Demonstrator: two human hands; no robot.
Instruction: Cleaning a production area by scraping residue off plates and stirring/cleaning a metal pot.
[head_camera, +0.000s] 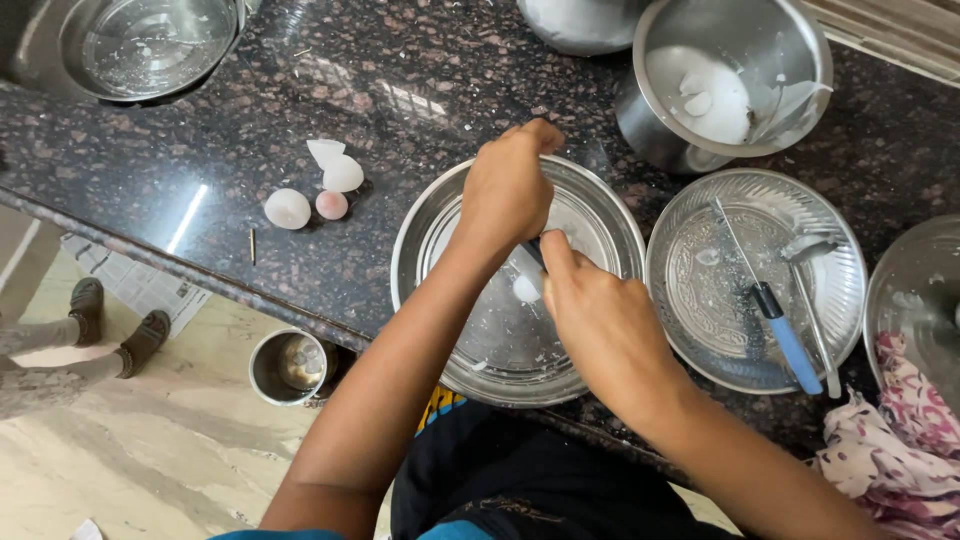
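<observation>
Both hands work over a shallow steel plate (610, 225) on the dark granite counter. My left hand (510, 185) is curled shut above the plate's middle, and what it holds is hidden. My right hand (600, 320) pinches a thin dark-handled tool (535, 252), whose tip meets a small white piece (525, 289) lying on the plate. To the right stands a patterned steel plate (700, 290) with a blue-handled knife (785, 335) and a spoon (812, 290) on it.
Eggshell pieces (318, 185) lie on the counter at left. A steel pot (735, 85) with white pieces stands behind. A steel bowl (150, 45) sits at the far left, a floral cloth (900, 430) at right. A small steel cup (288, 366) and another person's feet (110, 330) are on the floor.
</observation>
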